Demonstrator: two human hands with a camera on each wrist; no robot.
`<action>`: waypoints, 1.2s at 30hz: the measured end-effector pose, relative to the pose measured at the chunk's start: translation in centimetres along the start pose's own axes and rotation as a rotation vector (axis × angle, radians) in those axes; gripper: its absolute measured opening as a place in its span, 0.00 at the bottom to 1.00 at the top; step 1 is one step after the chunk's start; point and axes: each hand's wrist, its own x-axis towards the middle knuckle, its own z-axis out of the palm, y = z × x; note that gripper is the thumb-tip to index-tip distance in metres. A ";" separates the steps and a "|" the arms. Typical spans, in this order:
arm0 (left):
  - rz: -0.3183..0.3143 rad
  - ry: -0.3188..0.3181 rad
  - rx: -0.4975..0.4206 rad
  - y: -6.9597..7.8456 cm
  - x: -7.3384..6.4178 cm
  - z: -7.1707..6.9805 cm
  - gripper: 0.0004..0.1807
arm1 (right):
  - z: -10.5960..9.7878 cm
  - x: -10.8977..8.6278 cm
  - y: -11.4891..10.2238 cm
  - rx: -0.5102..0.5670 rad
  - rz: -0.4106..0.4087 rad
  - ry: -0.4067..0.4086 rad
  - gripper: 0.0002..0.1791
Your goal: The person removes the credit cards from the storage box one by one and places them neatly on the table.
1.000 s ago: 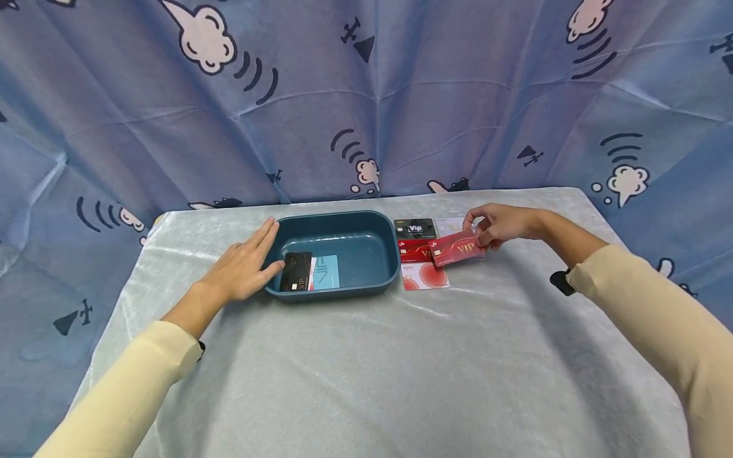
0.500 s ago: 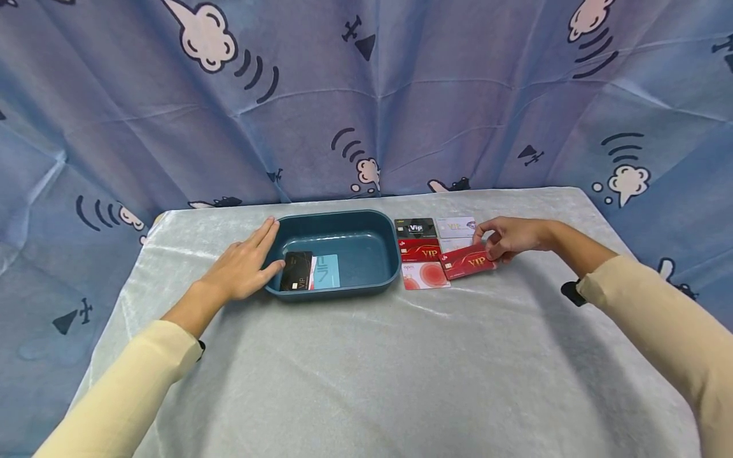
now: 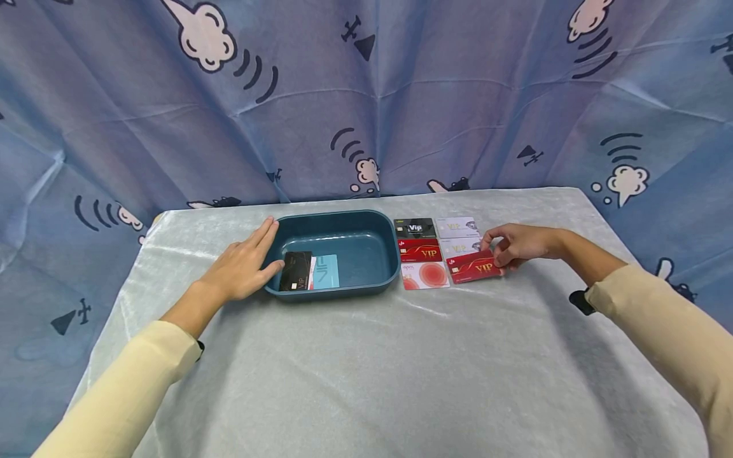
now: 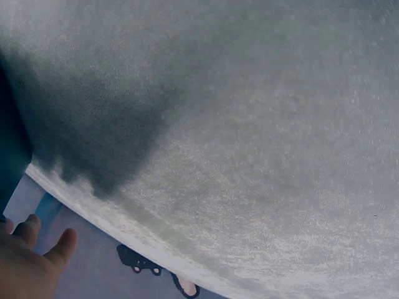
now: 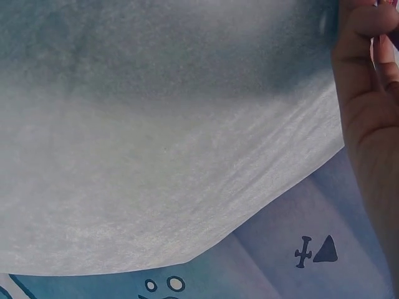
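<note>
Card [image 3: 472, 268] (red, VIP) pinched in right grip [image 3: 520, 243].

Long, plain sleeves cover both arms, the left sleeve [image 3: 126, 394] a pale yellowish cream, the right sleeve [image 3: 667, 337] closer to beige. Both are loose-fitting, softly creased, and end just short of the wrist. A small black piece [image 3: 200, 351] peeks from the left opening, and a rounded black tab [image 3: 581, 303] from the right.

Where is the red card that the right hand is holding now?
In the head view, the held red card is right of the teal tray, pinched by the right hand, just right of the card with red circles.
</note>
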 end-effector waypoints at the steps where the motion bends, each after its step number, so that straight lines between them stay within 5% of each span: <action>1: -0.001 -0.001 0.000 0.0 0.0 0.0 0.43 | 0.1 0.0 0.1 0.004 0.001 -0.002 0.23; 14: 0.003 0.004 -0.003 0.0 -0.1 0.0 0.43 | 1.0 0.3 0.3 0.046 0.016 -0.034 0.20; 36: -0.004 -0.007 0.000 0.0 0.0 -0.1 0.43 | 0.0 0.2 -1.9 -0.104 0.028 0.006 0.26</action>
